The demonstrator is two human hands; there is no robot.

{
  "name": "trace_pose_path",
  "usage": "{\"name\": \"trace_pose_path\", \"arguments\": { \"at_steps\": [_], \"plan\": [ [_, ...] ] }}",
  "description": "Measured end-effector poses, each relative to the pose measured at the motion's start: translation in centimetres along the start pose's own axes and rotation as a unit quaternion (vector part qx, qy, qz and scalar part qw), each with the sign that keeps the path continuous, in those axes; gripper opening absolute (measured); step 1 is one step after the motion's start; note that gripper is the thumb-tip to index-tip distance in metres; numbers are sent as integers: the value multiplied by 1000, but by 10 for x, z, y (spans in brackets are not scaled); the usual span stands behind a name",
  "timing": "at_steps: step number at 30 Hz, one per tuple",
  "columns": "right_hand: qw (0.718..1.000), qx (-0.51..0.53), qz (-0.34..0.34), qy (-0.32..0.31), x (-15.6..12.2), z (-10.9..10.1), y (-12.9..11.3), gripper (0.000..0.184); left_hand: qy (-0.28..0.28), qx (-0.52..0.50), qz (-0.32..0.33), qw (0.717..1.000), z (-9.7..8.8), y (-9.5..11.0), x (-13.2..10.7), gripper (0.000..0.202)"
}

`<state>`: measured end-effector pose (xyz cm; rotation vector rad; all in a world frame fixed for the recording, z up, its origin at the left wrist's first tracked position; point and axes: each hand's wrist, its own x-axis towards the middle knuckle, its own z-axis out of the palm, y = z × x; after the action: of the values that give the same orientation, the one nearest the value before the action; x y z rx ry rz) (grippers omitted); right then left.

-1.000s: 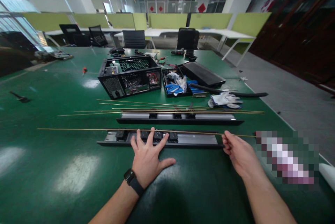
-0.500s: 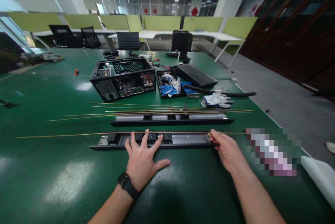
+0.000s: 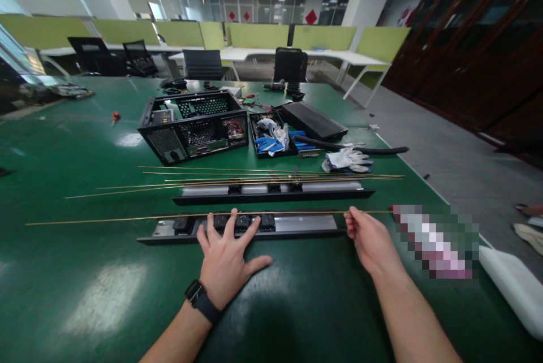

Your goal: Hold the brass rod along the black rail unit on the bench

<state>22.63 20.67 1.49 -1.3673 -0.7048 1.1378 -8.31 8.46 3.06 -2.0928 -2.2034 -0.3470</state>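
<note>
My left hand (image 3: 227, 255) lies flat with fingers spread on the near black rail (image 3: 305, 227), its fingertips over the black blocks set in the rail. My right hand (image 3: 369, 238) pinches the right part of a long thin brass rod (image 3: 106, 219) that runs leftward over the rail, well past its left end. A second black rail (image 3: 331, 192) lies just behind, with several more brass rods (image 3: 139, 183) lying along and beside it.
On the green table (image 3: 85, 295) behind the rails stand an open black computer case (image 3: 193, 125), a black tray with blue-white gloves (image 3: 274, 137), a flat black panel (image 3: 314, 120), a black hose (image 3: 365, 149) and white gloves (image 3: 348, 159). A white object (image 3: 511, 289) lies at the right edge.
The rod has slid leftward through my right hand's pinch, and that hand moved left toward the rail's right end. My left hand stays pressed on the rail.
</note>
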Motion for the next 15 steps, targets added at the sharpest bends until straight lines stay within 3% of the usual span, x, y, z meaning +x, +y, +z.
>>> {"name": "trace_pose_path", "arguments": {
  "at_steps": [5,15],
  "plan": [
    [995,35,-15,91,15,-14,-4,27,-6,0,-3,1000,-1,0,1,83],
    [982,63,-4,179,33,-33,-25,20,6,0,5,1000,0,0,1,84]
  ]
}}
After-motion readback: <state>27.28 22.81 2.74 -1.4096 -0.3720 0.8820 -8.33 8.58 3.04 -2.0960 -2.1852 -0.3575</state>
